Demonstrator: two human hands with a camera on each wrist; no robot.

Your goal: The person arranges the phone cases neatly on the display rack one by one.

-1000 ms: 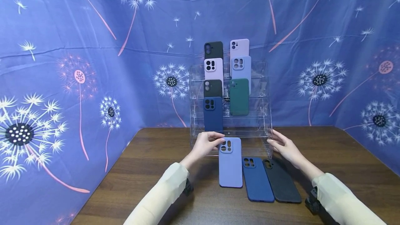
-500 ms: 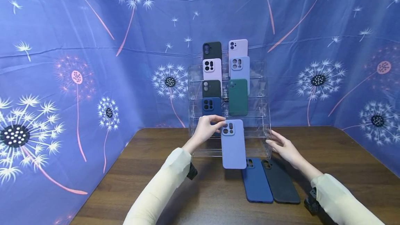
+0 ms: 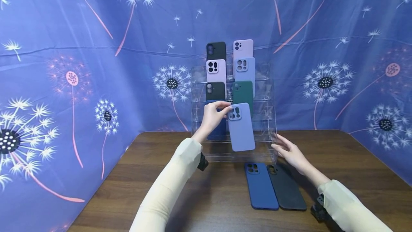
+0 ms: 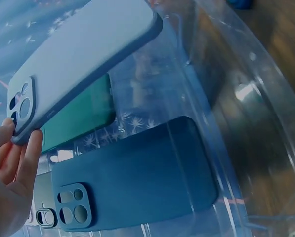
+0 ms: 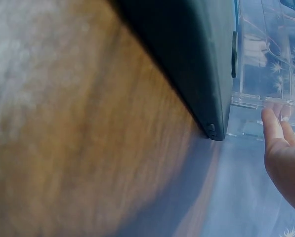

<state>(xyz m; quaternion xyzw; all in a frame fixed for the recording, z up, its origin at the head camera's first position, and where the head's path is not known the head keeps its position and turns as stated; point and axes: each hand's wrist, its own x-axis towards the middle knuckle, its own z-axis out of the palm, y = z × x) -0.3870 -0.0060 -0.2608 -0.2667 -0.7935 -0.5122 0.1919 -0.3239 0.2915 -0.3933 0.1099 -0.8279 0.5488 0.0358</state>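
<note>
My left hand (image 3: 213, 117) pinches a light blue phone case (image 3: 242, 131) by its upper left corner, beside the camera cutouts. Slightly tilted, the case hangs in front of the clear tiered display rack (image 3: 265, 128) and overlaps a green case (image 3: 243, 90) there. Behind my left hand a dark blue case (image 4: 137, 177) stands on the rack, largely covered in the head view. At the rack's lower right side, my right hand (image 3: 293, 155) holds the edge between thumb and fingers. The right wrist view shows this hand (image 5: 288, 158) at the clear plastic.
Two cases lie on the wooden table (image 3: 154, 182) before the rack: one blue (image 3: 262, 187), one black (image 3: 288, 189). Higher tiers hold black (image 3: 219, 49), pale pink (image 3: 246, 47) and other cases. A blue dandelion-print cloth (image 3: 145, 63) hangs behind.
My left hand has raised the light blue case from near the table to the rack's middle tiers, tilting it slightly. My right hand stays at the rack's side.
</note>
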